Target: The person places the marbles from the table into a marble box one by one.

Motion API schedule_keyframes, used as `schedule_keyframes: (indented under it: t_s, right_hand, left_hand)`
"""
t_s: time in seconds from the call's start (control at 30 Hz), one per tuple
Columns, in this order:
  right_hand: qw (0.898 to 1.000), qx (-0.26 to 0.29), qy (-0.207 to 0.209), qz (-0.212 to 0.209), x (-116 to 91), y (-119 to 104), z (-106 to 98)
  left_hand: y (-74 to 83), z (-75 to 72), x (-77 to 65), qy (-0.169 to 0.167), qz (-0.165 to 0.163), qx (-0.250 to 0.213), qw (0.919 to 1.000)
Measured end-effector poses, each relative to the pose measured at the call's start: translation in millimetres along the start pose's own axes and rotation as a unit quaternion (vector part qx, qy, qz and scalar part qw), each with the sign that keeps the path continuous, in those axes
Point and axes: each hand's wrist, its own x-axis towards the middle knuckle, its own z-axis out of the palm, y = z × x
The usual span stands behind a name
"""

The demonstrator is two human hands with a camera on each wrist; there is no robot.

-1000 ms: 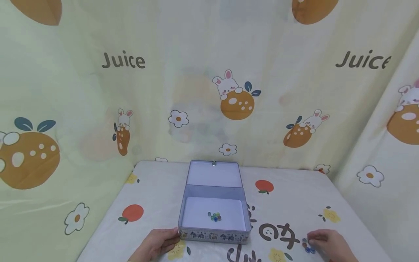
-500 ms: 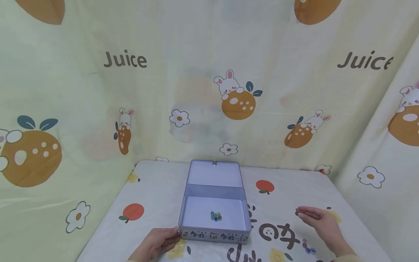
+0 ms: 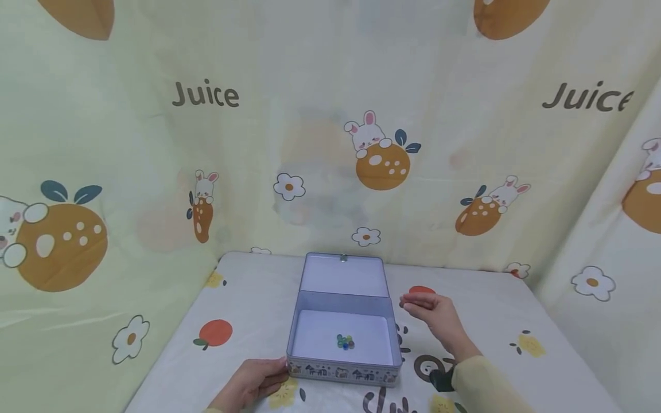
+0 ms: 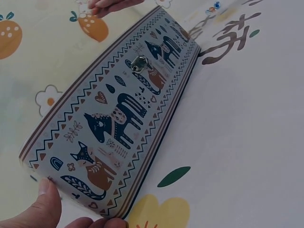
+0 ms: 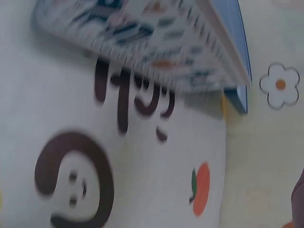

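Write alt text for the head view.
An open, rectangular, patterned metal box, standing on a white printed tablecloth, holds a small cluster of multicoloured glass marbles. The left hand grips its front left corner; the right hand hovers beside the box, pinching what looks like a small brownish marble.

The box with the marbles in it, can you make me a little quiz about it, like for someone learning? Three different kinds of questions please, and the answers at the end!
1. In the head view, which hand touches the box?
2. True or false: the box is shut.
3. Pick one. In the head view, the cluster of marbles lies:
A) under the box
B) behind the box
C) inside the box

Key:
1. The left hand, at the box's near left corner.
2. False; its lid is open.
3. C
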Motion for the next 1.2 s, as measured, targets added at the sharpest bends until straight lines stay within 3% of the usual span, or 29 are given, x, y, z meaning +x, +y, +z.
schedule_keyframes:
  t_s: [0.2,0.4,0.77,1.2]
  right_hand:
    - [1.000,-0.013,-0.002,0.022,14.2,-7.4,37.5]
    - [0.999,-0.028,0.017,0.039,16.0,-4.6,50.1]
    - [0.999,-0.030,0.022,0.028,14.0,-9.7,52.6]
    - [0.999,-0.035,0.016,0.020,6.8,-8.3,36.1]
  left_hand:
    - [-1.0,-1.2,-0.1,-0.006,0.006,-0.003,1.0000]
    - [-3.1,0.4,1.0,-0.017,0.010,-0.003,0.9998]
    - [-2.9,-1.1,1.0,-0.010,0.010,-0.009,0.9999]
    - [-2.4,-0.9,-3.3,-0.011,0.017,-0.022,0.9995]
